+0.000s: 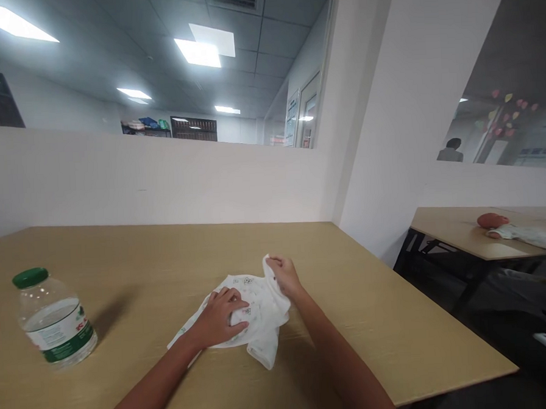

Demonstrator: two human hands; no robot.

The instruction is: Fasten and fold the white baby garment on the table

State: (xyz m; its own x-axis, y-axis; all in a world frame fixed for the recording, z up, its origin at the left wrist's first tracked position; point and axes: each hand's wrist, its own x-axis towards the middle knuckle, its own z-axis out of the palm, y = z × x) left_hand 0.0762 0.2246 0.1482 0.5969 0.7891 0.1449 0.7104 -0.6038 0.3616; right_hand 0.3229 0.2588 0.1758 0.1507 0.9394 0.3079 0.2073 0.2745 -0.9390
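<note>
Left hand (pixel 219 320) covers cloth (pixel 260 309); right hand (pixel 283 277) pinches its edge.

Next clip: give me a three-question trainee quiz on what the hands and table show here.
1. True or false: the left hand lies flat on the white printed cloth.
2. What does the right hand do? A) pinches up a cloth edge B) grips the water bottle C) rests on bare table
3. What colour is the bottle's cap?

Key: 1 true. 2 A. 3 green.
</note>
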